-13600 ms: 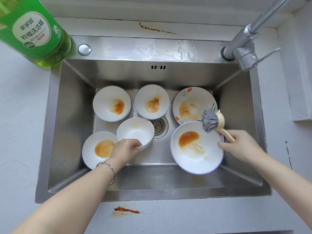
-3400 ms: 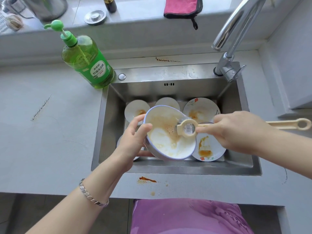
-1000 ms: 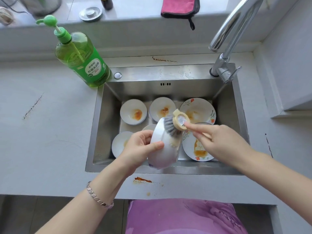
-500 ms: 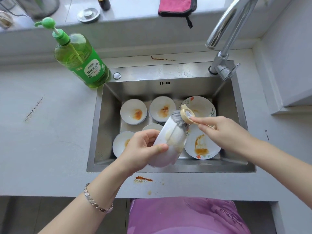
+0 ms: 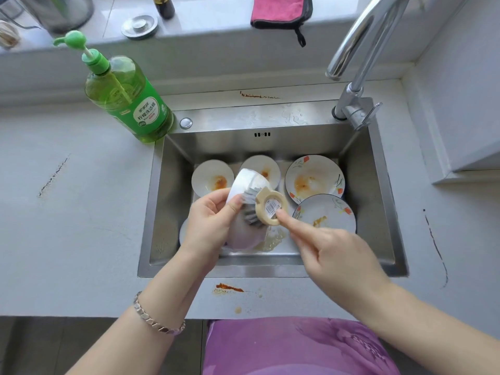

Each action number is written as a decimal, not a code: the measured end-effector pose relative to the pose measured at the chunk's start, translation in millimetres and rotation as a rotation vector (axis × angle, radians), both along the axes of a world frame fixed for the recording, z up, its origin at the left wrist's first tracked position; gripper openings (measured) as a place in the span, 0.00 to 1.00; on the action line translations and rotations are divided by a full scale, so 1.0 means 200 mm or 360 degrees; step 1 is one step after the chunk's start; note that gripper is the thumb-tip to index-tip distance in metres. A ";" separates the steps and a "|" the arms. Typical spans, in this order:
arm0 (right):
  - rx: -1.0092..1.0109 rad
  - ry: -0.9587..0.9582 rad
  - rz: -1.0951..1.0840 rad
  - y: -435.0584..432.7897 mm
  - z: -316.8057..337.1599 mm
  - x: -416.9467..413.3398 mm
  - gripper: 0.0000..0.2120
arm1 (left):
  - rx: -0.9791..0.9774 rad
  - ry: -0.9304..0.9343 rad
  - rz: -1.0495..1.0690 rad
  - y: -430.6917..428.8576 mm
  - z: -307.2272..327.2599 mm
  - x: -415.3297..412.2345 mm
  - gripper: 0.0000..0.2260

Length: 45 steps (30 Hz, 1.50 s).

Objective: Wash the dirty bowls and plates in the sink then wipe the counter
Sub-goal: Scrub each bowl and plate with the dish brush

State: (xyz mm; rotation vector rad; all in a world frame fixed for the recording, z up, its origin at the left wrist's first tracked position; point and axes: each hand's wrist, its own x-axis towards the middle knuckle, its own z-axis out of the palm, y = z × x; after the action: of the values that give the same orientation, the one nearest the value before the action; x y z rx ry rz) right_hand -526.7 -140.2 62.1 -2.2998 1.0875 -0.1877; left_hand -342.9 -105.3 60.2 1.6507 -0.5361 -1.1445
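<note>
The left grip (image 5: 213, 220) grasps a white bowl (image 5: 250, 181), thumb on its outer wall. It holds the bowl tilted on its side above the sink (image 5: 270, 270), over the near left part. The right grip (image 5: 332, 255) grasps a brush (image 5: 267, 205), forefinger stretched to the round cream head. The handle is hidden under the hand. The grey bristles press against the bowl's outside, just beside the left thumb.

Four dishes lie on the sink floor. Two small stained bowls (image 5: 212, 178) (image 5: 267, 165) sit at the back. A floral plate (image 5: 313, 177) with an orange smear lies at the back right. A second plate (image 5: 328, 215) lies in front of it, overlapping its edge. Another dish peeks out under the left grip, mostly hidden.

A green soap bottle (image 5: 127, 101) stands on the bench (image 5: 67, 212) at the sink's back left corner. Orange stains (image 5: 230, 287) mark the bench in front of the sink. The tap (image 5: 359, 50) rises at the back right. A pink cloth (image 5: 278, 9) lies on the ledge behind.
</note>
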 end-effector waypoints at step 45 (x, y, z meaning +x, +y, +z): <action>0.0811 -0.0287 -0.0228 -0.27 0.09 -0.04 0.16 | -0.0068 -0.0204 -0.0506 0.06 0.09 0.10 0.09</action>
State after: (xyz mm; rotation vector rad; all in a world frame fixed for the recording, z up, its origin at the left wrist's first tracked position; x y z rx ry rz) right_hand -534.9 -193.4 79.6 -1.7219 1.0631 -0.1493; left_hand -322.0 -93.1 78.1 1.6477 -0.9245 -1.2493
